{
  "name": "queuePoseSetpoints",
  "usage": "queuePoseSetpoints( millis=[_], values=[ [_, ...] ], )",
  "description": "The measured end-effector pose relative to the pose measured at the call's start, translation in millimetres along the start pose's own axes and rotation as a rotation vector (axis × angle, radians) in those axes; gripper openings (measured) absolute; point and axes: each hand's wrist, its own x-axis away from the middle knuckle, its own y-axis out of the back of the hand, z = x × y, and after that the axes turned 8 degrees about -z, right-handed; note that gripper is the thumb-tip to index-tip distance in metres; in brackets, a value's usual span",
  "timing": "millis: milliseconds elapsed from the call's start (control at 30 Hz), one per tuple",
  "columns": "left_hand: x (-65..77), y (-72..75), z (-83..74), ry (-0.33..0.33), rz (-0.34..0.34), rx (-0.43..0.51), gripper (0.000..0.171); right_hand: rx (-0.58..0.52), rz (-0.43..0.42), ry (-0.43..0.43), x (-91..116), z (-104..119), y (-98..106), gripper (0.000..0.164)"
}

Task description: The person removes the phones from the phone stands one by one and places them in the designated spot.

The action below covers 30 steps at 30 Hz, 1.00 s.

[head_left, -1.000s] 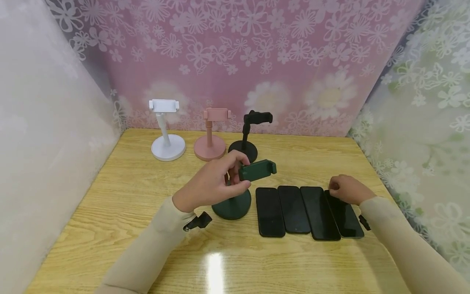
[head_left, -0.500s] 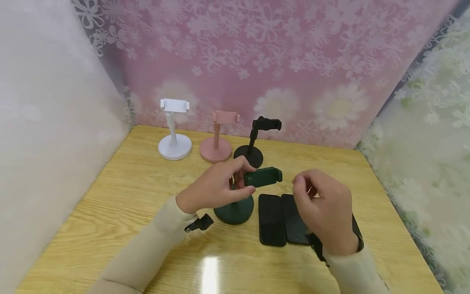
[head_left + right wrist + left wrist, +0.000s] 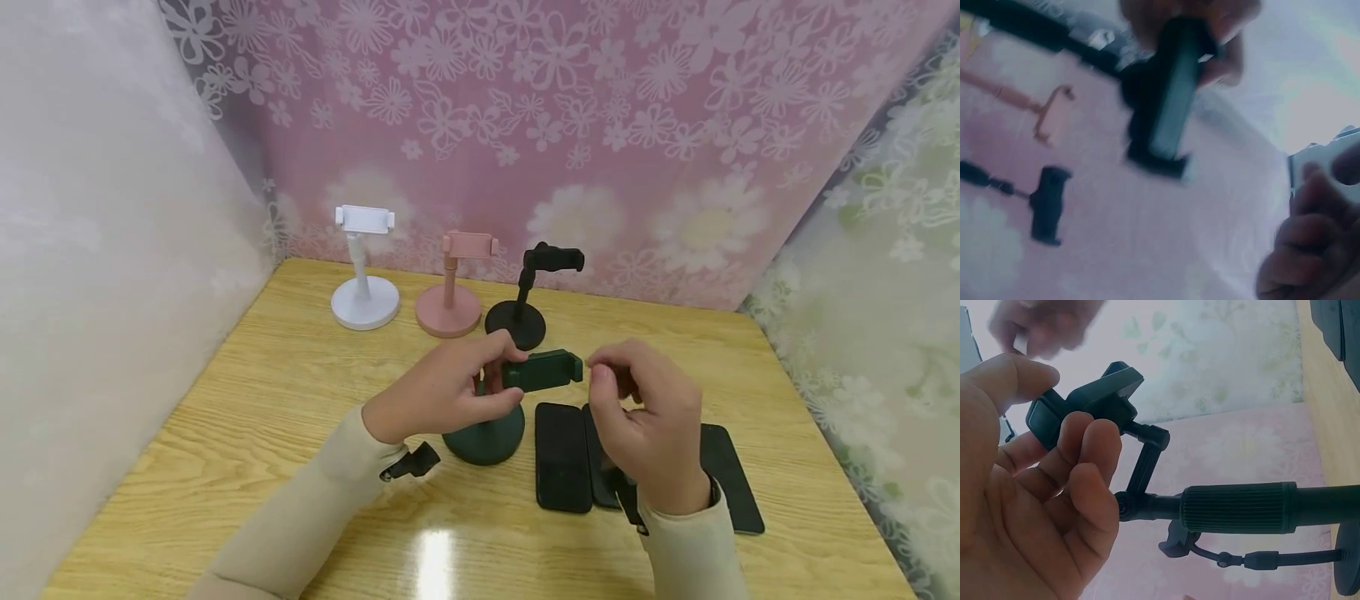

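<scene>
My left hand grips the near end of the clamp on a dark green phone stand, thumb on one side and fingers curled behind it. In the left wrist view the stand's hinged arm and ribbed collar show beyond the fingers. The round base stands on the table. My right hand hovers just right of the clamp's free end, fingers curled, apart from it; nothing shows in it. Beneath this hand lie several black smartphones in a row, partly hidden by it.
Along the back of the wooden table stand a white phone stand, a pink one and a black one. A pink flowered cloth hangs behind them, with pale walls on both sides.
My right hand has left the rightmost phone and moved left and up to beside the green clamp. The left hand keeps its hold on the clamp. The head view has shifted slightly.
</scene>
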Motion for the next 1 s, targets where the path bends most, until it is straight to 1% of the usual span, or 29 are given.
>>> queuePoseSetpoints(
  millis=[33, 100, 167, 233, 300, 333, 400, 467, 533, 600, 633, 700, 833, 900, 1000],
  values=[
    [-0.2, 0.6, -0.2, -0.001, 0.002, -0.002, 0.022, 0.064, 0.051, -0.054, 0.4, -6.2, 1.8, 0.017],
    [-0.6, 1.6, -0.7, -0.008, 0.001, -0.008, 0.017, 0.163, 0.167, -0.167, 1.3, -17.0, 5.0, 0.018],
    [-0.7, 2.4, -1.3, -0.018, -0.001, -0.008, 0.013, 0.22, 0.299, -0.263, 1.7, -24.6, 5.9, 0.021],
    [-0.5, 2.9, -1.3, -0.024, -0.003, -0.009, 0.011, 0.224, 0.436, -0.332, 2.1, -28.4, 5.3, 0.022],
    [-0.1, 3.7, -1.3, -0.028, -0.001, -0.008, 0.011, 0.223, 0.559, -0.38, 2.6, -28.6, 4.0, 0.023],
    [0.2, 4.5, -1.2, -0.03, 0.0, -0.008, 0.012, 0.229, 0.612, -0.395, 2.9, -28.3, 3.1, 0.025],
    [0.8, 7.2, -0.4, -0.03, -0.001, -0.015, 0.016, 0.231, 0.691, -0.418, 3.3, -27.5, 1.5, 0.026],
    [1.4, 11.3, 0.0, -0.025, -0.001, -0.022, 0.02, 0.223, 0.738, -0.424, 2.6, -27.3, 0.2, 0.023],
    [2.6, 15.9, 0.4, -0.016, -0.007, -0.029, 0.024, 0.189, 0.764, -0.424, 1.6, -28.3, -1.1, 0.017],
    [3.6, 20.0, 0.2, -0.008, -0.006, -0.037, 0.027, 0.118, 0.777, -0.432, 0.8, -30.5, -1.8, 0.012],
    [4.0, 21.7, 0.1, -0.003, -0.003, -0.038, 0.028, 0.064, 0.782, -0.449, 0.7, -32.4, -2.1, 0.012],
    [4.3, 24.3, -0.3, 0.002, -0.001, -0.047, 0.028, -0.083, 0.791, -0.511, 0.9, -37.7, -3.4, 0.015],
    [3.9, 25.9, -1.4, -0.003, -0.001, -0.065, 0.028, -0.355, 0.794, -0.673, 1.6, -49.1, -4.2, 0.018],
    [3.7, 25.4, -2.0, -0.008, -0.001, -0.069, 0.027, -0.43, 0.8, -0.729, 1.6, -52.8, -3.3, 0.019],
    [3.8, 24.0, -1.8, -0.009, 0.005, -0.062, 0.027, -0.468, 0.81, -0.765, 2.0, -54.8, -0.8, 0.02]
  ],
)
